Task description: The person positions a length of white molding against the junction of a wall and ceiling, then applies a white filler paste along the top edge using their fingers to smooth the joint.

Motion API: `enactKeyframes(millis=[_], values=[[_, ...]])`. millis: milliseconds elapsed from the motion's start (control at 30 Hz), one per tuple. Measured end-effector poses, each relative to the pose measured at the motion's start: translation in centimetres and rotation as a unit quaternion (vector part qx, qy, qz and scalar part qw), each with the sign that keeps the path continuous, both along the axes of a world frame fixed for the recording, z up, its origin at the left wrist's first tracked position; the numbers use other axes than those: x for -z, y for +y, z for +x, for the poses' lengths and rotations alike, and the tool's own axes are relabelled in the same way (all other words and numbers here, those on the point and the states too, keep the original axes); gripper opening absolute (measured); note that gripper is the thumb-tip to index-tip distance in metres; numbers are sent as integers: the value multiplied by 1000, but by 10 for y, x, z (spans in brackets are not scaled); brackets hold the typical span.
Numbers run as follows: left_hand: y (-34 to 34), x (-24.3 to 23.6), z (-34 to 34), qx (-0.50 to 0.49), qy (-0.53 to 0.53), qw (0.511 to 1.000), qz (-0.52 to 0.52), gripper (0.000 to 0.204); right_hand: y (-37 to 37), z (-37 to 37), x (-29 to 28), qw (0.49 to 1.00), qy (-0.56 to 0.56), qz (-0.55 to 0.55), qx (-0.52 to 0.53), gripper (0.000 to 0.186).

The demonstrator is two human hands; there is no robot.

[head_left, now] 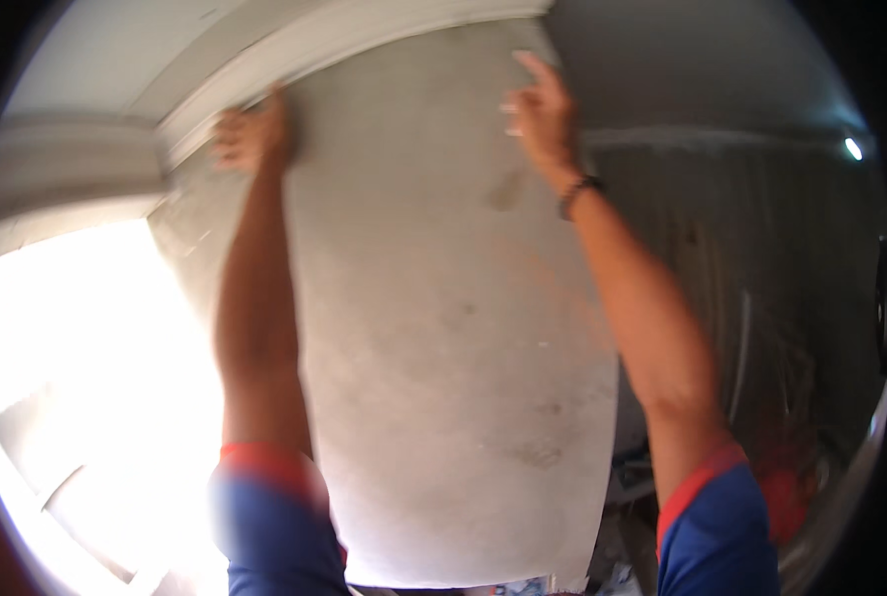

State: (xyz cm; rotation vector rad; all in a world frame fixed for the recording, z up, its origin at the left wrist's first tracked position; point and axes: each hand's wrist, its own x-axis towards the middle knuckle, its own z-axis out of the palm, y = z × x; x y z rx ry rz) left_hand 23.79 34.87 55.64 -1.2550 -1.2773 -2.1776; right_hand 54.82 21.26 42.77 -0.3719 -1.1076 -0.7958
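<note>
Both my arms reach up in front of a tall, stained grey plaster panel of wall (443, 268). Along its top edge runs a pale moulding strip (403, 42). My left hand (256, 134) is at the upper left, over the lower end of this strip. Its fingers are bent but apart, and blur hides whether they press on the strip or the wall. Near the panel's upper right edge is my right hand (545, 111), its index finger pointing up and the others loosely curled and apart. Nothing shows in it. A dark bracelet (579, 196) circles the right wrist.
Strong daylight floods an opening (76, 377) on the left. To the right lies a darker, rough wall (682, 258), with a small bright lamp (853, 149) high up. A pale ceiling (105, 70) spans the upper left. Indistinct clutter (622, 536) sits low beside the panel.
</note>
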Motion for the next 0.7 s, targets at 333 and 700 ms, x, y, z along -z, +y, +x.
enactKeyframes(millis=[333,700], values=[[-11,12,-9,104,12,994,37,121,-10,-16,6,983,16,-129,-129,50],[-14,17,-15,115,39,992,25,120,-9,-18,8,986,15,-123,-112,48]])
